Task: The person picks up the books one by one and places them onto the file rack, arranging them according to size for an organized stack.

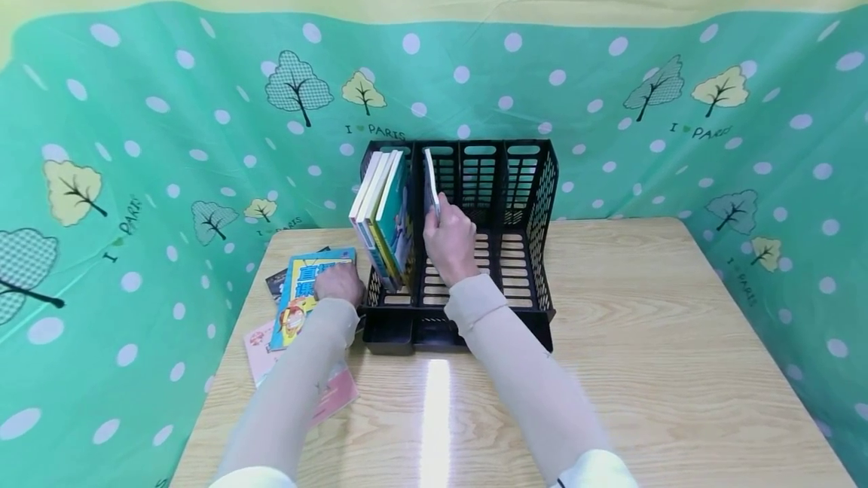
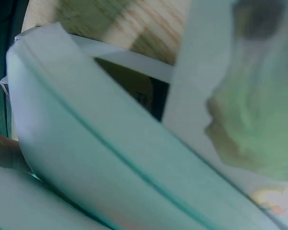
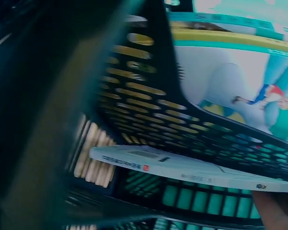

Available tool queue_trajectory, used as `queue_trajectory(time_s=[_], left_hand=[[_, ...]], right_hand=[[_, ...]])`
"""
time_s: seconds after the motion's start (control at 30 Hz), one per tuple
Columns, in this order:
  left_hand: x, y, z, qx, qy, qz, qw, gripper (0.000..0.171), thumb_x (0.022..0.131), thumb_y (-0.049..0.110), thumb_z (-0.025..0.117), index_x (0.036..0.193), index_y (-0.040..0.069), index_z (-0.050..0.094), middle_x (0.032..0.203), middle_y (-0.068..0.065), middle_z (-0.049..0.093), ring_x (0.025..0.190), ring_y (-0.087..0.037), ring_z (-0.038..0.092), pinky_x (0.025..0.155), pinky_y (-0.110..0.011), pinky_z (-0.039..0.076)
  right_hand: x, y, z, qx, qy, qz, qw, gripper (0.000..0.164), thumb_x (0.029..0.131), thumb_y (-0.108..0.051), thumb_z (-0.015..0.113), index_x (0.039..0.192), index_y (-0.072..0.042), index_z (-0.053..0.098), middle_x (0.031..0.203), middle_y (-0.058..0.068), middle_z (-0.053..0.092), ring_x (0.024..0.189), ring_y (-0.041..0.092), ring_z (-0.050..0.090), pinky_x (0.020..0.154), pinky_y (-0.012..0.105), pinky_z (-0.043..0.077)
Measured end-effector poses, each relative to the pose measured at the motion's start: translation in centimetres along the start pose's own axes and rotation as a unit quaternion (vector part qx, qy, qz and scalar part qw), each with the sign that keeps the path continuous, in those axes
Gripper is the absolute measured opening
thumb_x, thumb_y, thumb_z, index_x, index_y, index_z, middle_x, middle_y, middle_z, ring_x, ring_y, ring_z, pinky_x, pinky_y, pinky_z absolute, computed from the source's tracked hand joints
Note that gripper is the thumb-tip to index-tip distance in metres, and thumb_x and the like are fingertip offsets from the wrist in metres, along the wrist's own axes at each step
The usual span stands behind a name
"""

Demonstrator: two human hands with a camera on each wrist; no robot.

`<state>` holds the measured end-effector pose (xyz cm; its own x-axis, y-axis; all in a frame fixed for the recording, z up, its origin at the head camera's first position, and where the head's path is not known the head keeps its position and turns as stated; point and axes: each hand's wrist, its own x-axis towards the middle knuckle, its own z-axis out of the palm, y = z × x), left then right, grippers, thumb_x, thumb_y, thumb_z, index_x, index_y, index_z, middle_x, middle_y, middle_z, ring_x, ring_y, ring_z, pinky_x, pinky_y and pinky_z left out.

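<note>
In the head view my right hand [image 1: 453,241] grips a thin, pale-spined book [image 1: 432,185], which stands upright in the second compartment from the left of the black book rack [image 1: 545,247]. The right wrist view shows that book's white spine [image 3: 182,175] beside a slotted divider, with fingers [image 3: 273,211] at its end. My left hand [image 1: 342,283] is low over the right edge of a blue picture book [image 1: 305,288], close to the rack's left side. Its fingertips are hidden, and pale blurred shapes fill most of the left wrist view.
Several books [image 1: 383,209] lean upright in the rack's leftmost compartment. Under the blue book lie a pink book [image 1: 337,391] and a dark one [image 1: 276,285]. The wooden table [image 1: 644,337] extends right of the rack, and a patterned green curtain [image 1: 610,81] hangs behind.
</note>
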<state>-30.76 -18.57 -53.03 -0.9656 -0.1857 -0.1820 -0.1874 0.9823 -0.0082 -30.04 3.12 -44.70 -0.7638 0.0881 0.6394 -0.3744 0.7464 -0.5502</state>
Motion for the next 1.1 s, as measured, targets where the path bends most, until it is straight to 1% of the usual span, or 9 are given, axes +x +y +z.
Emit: queue_trajectory(time_s=[0.1, 0.2, 0.3, 0.4, 0.57, 0.67, 0.83, 1.0, 1.1], left_hand=[[0.0, 0.1, -0.1, -0.011, 0.002, 0.001, 0.9999, 0.024, 0.087, 0.025, 0.058, 0.076, 0.004, 0.06, 0.064, -0.011, 0.058, 0.052, -0.026, 0.056, 0.037, -0.039, 0.044], [-0.1, -0.1, -0.1, -0.011, 0.013, 0.007, 0.9998, 0.025, 0.088, 0.025, 0.055, 0.073, 0.006, 0.06, 0.063, -0.01, 0.057, 0.051, -0.025, 0.056, 0.037, -0.037, 0.044], [-0.2, -0.1, -0.1, -0.01, 0.029, 0.011, 0.9995, 0.027, 0.089, 0.025, 0.054, 0.07, 0.006, 0.059, 0.062, -0.01, 0.057, 0.051, -0.025, 0.056, 0.038, -0.036, 0.044], [-0.2, -0.2, -0.1, -0.009, 0.031, 0.016, 0.9994, 0.027, 0.09, 0.025, 0.054, 0.071, 0.006, 0.06, 0.062, -0.009, 0.057, 0.052, -0.025, 0.056, 0.04, -0.036, 0.044], [-0.2, -0.5, 0.0, 0.0, 0.034, 0.041, 0.9986, 0.026, 0.09, 0.023, 0.056, 0.072, 0.006, 0.061, 0.062, -0.008, 0.057, 0.052, -0.024, 0.055, 0.042, -0.036, 0.045], [-0.2, -0.5, 0.0, 0.003, 0.035, 0.053, 0.998, 0.024, 0.089, 0.023, 0.057, 0.072, 0.005, 0.061, 0.062, -0.008, 0.057, 0.052, -0.024, 0.055, 0.042, -0.037, 0.046], [-0.1, -0.5, -0.2, -0.002, 0.032, 0.061, 0.9976, 0.022, 0.088, 0.021, 0.058, 0.08, 0.003, 0.064, 0.067, -0.01, 0.059, 0.054, -0.026, 0.056, 0.043, -0.04, 0.048], [-0.1, -0.5, -0.4, 0.006, 0.015, 0.061, 0.998, 0.021, 0.089, 0.021, 0.058, 0.083, 0.002, 0.066, 0.068, -0.011, 0.06, 0.054, -0.027, 0.057, 0.041, -0.04, 0.048], [-0.2, -0.5, -0.4, 0.012, 0.007, 0.061, 0.9981, 0.02, 0.088, 0.021, 0.059, 0.084, 0.002, 0.067, 0.068, -0.011, 0.06, 0.054, -0.027, 0.057, 0.039, -0.04, 0.047]], right_hand=[[-0.4, 0.3, 0.6, -0.006, 0.01, -0.005, 1.0, 0.037, 0.098, -0.018, 0.051, 0.13, 0.002, 0.055, 0.091, 0.013, 0.067, 0.071, 0.023, 0.068, 0.057, 0.028, 0.057], [-0.9, 0.5, 1.2, -0.003, 0.021, -0.007, 1.0, 0.037, 0.098, -0.017, 0.052, 0.13, 0.001, 0.055, 0.092, 0.012, 0.067, 0.073, 0.023, 0.068, 0.06, 0.029, 0.057], [-1.2, 0.7, 1.6, 0.006, 0.03, -0.008, 1.0, 0.037, 0.098, -0.017, 0.053, 0.131, 0.0, 0.055, 0.093, 0.012, 0.067, 0.077, 0.022, 0.069, 0.063, 0.028, 0.058], [-1.4, 0.9, 1.9, 0.023, 0.042, -0.007, 0.999, 0.037, 0.098, -0.016, 0.053, 0.131, 0.001, 0.055, 0.096, 0.014, 0.067, 0.081, 0.023, 0.069, 0.066, 0.028, 0.058], [-1.6, 1.1, 2.2, 0.032, 0.065, 0.005, 0.997, 0.036, 0.098, -0.015, 0.053, 0.129, 0.002, 0.056, 0.098, 0.014, 0.067, 0.084, 0.025, 0.069, 0.069, 0.03, 0.058], [-1.7, 1.2, 2.1, 0.036, 0.069, 0.024, 0.997, 0.037, 0.098, -0.016, 0.052, 0.131, 0.0, 0.055, 0.099, 0.014, 0.066, 0.087, 0.025, 0.069, 0.07, 0.03, 0.058], [-1.8, 1.6, 1.9, 0.049, 0.076, 0.056, 0.994, 0.037, 0.098, -0.016, 0.051, 0.132, -0.001, 0.054, 0.101, 0.014, 0.066, 0.092, 0.026, 0.068, 0.071, 0.029, 0.058], [-1.8, 1.6, 1.9, 0.047, 0.078, 0.048, 0.995, 0.036, 0.098, -0.015, 0.051, 0.131, 0.0, 0.055, 0.101, 0.015, 0.066, 0.09, 0.026, 0.068, 0.07, 0.03, 0.058], [-1.8, 1.6, 2.1, 0.039, 0.07, 0.042, 0.996, 0.036, 0.099, -0.017, 0.05, 0.131, 0.0, 0.055, 0.101, 0.014, 0.066, 0.087, 0.026, 0.068, 0.071, 0.03, 0.058]])
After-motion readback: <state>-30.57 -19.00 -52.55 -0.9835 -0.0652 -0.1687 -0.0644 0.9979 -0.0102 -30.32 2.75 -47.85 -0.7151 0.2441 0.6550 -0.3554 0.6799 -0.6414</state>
